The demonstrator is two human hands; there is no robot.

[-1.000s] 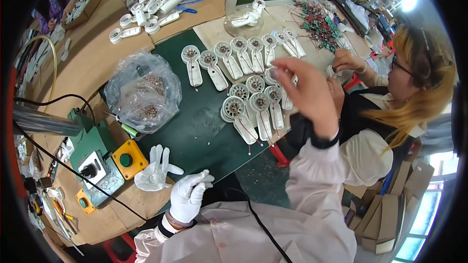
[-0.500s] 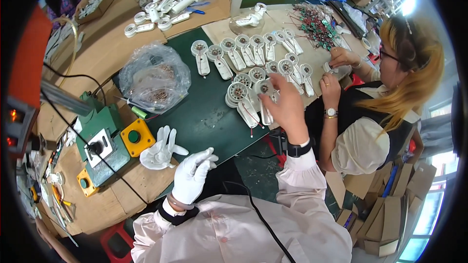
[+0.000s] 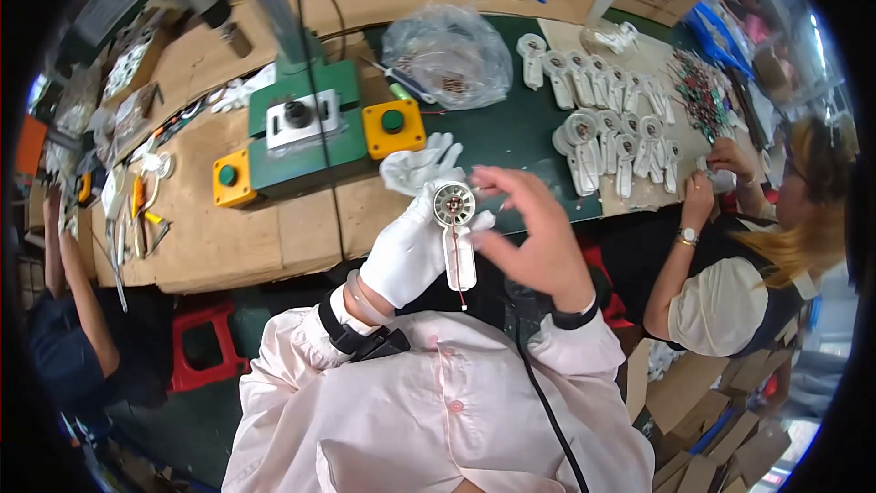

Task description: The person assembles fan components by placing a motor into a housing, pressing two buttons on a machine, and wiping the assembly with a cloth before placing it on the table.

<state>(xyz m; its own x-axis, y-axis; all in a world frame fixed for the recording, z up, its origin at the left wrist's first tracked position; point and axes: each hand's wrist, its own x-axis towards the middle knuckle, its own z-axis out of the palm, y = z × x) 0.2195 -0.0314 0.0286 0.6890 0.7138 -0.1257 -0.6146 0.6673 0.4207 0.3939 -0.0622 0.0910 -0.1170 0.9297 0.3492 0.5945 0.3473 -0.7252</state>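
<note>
My left hand (image 3: 394, 260), in a white glove, is closed around a small white handheld-fan housing (image 3: 460, 263) in front of my chest. The round head of the housing faces up, with a copper-coloured coil in its middle. A thin red wire runs from there down over the handle and past its end. My bare right hand (image 3: 545, 242) is beside the fan head, thumb and fingers apart, with nothing seen between them. Just beyond the left hand, an empty white glove (image 3: 415, 166) lies at the table edge.
A green press base (image 3: 306, 151) stands left of centre, between two yellow button boxes (image 3: 394, 128). Behind the glove lies a clear plastic bag (image 3: 479, 50) of coils. Rows of similar fan housings (image 3: 584, 169) fill the right side. A co-worker (image 3: 730, 297) sits there. A red stool (image 3: 203, 347) stands lower left.
The right hand has brought a fan housing from the rows to my chest, and the left hand now holds it. The right fingers have opened. The view has swung left.
</note>
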